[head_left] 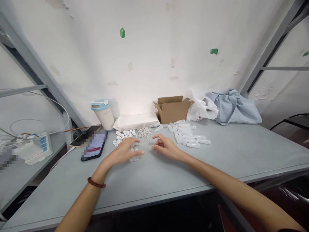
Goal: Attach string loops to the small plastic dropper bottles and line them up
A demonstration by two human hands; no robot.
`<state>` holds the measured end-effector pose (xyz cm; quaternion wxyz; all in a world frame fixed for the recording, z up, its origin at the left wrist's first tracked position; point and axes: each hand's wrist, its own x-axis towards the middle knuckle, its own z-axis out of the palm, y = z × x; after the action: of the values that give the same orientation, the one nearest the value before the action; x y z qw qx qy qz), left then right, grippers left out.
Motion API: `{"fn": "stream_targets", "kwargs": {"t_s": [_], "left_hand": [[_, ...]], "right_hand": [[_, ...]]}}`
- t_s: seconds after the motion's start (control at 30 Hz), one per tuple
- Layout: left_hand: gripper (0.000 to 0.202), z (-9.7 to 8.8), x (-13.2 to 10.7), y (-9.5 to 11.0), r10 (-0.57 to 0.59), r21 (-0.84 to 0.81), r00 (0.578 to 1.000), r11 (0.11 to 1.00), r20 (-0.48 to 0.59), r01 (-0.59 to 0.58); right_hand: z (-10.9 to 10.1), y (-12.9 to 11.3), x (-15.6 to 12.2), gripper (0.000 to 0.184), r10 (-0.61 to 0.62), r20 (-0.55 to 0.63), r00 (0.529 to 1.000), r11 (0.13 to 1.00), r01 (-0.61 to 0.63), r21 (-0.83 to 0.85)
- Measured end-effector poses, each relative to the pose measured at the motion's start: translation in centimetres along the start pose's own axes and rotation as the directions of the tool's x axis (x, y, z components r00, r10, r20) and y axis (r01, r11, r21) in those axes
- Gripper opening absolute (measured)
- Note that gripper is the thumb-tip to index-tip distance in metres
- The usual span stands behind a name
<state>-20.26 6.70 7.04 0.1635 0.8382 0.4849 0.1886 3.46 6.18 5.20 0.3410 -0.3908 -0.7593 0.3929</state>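
Note:
My left hand (123,150) is open, thumb and index finger apart, just over a few small translucent pieces (135,158) with thin string, which it partly hides. Whether it touches them I cannot tell. My right hand (166,147) hovers nearby with index finger and thumb apart, the other fingers curled and nothing visible between them. Behind the left hand lie several small white caps (127,132). Between the hands, farther back, is a tangle of white strings (145,132). Translucent plastic bottles (184,132) are heaped behind and right of my right hand.
Along the wall stand a cup with a blue lid (104,116), a white stack (136,120), an open cardboard box (173,111), a white plastic bag (201,108) and blue cloth (234,108). Two phones (95,146) lie left. The table's front edge (154,200) runs below my forearms.

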Motion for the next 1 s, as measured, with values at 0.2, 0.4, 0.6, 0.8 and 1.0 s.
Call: {"fn": "stream_targets", "kwargs": {"t_s": [0.2, 0.4, 0.6, 0.8, 1.0], "left_hand": [[0.044, 1.7, 2.0, -1.0, -0.077, 0.075, 0.977, 0.993, -0.199, 0.094], [0.046, 2.0, 2.4, -0.9, -0.121, 0.111, 0.984, 0.984, -0.131, 0.136], [0.048, 1.7, 2.8, -0.6, -0.069, 0.195, 0.997, 0.978, -0.047, 0.077], [0.044, 1.3, 3.1, -0.1, -0.019, 0.128, 0.982, 0.991, -0.189, 0.044], [0.029, 0.6, 3.2, 0.3, -0.087, -0.107, 0.896, 0.993, -0.436, 0.045]], "right_hand": [[-0.7, 1.5, 0.9, 0.032, -0.069, -0.088, 0.994, 0.984, 0.053, -0.17], [-2.8, 2.1, 1.6, 0.029, -0.115, -0.198, 0.973, 0.818, -0.021, -0.575], [-4.6, 2.4, 2.2, 0.027, -0.054, -0.163, 0.985, 0.472, -0.118, -0.873], [-3.8, 4.3, 3.5, 0.047, -0.087, 0.005, 0.996, 0.349, 0.035, -0.936], [-2.5, 4.9, 3.9, 0.052, -0.13, 0.089, 0.988, 0.318, 0.127, -0.94]]}}
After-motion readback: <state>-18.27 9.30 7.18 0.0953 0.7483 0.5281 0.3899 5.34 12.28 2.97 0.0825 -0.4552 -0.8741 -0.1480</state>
